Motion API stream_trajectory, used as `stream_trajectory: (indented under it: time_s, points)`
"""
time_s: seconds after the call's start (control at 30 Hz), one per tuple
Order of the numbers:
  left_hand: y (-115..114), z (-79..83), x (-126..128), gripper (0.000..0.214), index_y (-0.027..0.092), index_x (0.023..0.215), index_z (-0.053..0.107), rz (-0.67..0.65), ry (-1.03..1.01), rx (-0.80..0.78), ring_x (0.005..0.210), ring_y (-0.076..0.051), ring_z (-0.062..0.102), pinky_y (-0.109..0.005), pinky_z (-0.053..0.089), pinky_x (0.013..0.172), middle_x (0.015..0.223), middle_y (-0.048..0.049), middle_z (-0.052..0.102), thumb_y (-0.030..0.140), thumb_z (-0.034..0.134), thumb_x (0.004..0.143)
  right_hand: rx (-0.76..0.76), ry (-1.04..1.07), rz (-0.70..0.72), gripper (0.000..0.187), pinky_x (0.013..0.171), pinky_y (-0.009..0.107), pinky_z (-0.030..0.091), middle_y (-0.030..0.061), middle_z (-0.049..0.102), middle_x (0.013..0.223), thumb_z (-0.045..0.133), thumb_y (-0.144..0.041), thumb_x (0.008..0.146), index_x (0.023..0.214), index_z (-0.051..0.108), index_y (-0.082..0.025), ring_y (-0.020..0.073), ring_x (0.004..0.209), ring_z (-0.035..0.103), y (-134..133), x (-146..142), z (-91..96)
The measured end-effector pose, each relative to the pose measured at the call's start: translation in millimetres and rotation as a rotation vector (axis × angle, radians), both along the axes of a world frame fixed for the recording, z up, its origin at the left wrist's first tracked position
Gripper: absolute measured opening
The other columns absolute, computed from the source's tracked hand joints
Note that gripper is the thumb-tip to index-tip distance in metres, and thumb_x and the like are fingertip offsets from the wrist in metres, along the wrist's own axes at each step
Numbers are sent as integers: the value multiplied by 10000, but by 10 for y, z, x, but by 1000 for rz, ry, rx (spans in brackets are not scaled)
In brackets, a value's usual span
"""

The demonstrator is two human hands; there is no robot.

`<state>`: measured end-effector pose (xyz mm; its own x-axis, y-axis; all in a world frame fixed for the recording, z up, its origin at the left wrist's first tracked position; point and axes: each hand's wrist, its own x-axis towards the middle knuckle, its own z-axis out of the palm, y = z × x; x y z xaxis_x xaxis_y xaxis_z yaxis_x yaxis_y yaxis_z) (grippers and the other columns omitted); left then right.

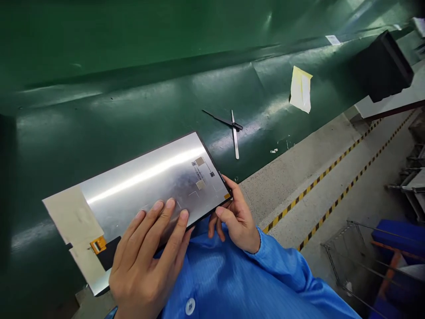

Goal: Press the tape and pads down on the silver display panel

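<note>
A display panel (142,177) lies tilted in front of me with its silvery back facing up. Printed codes, small tape patches and an orange flex connector (98,244) show on it. My left hand (149,252) rests on the panel's back, its fingers stretched out and slightly spread. At the right-hand corner, my right hand (235,217) grips the panel's edge, the thumb near the close side and the index finger along the short side. Part of that grip is hidden behind the panel. Beyond it, metal tweezers (235,144) lie crossed with a thin black tool (221,119).
The green mat (159,106) covers the bench. A yellow-and-white paper piece (301,88) and small white scraps (273,151) lie on it. A black box (381,68) stands at the far right. Below the bench edge are striped floor tape (308,188) and a wire rack (335,266).
</note>
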<state>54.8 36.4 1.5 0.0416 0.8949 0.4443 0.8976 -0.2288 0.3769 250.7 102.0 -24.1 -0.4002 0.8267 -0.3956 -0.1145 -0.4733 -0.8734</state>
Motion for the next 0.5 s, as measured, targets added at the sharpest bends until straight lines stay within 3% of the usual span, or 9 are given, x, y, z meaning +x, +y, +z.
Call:
stream_trajectory:
  time_s: [0.3, 0.5]
  points:
    - [32, -18, 18, 601, 187, 1332, 701, 0, 1, 6, 1308, -328, 645, -528, 502, 1159, 1387, -145, 689, 123, 889, 764, 56, -4, -52, 752, 366, 148, 426, -58, 648, 690, 671, -356, 974, 1531, 174, -259, 107, 448, 623, 44, -80, 62]
    - [43, -32, 3, 548, 180, 1303, 714, -6, -5, 34, 1295, -322, 654, -524, 524, 1133, 1376, -145, 696, 144, 880, 782, 42, -37, -48, 862, 346, 180, 439, -21, 653, 877, 742, -359, 917, 1529, 137, -321, 107, 469, 635, 62, -116, 102]
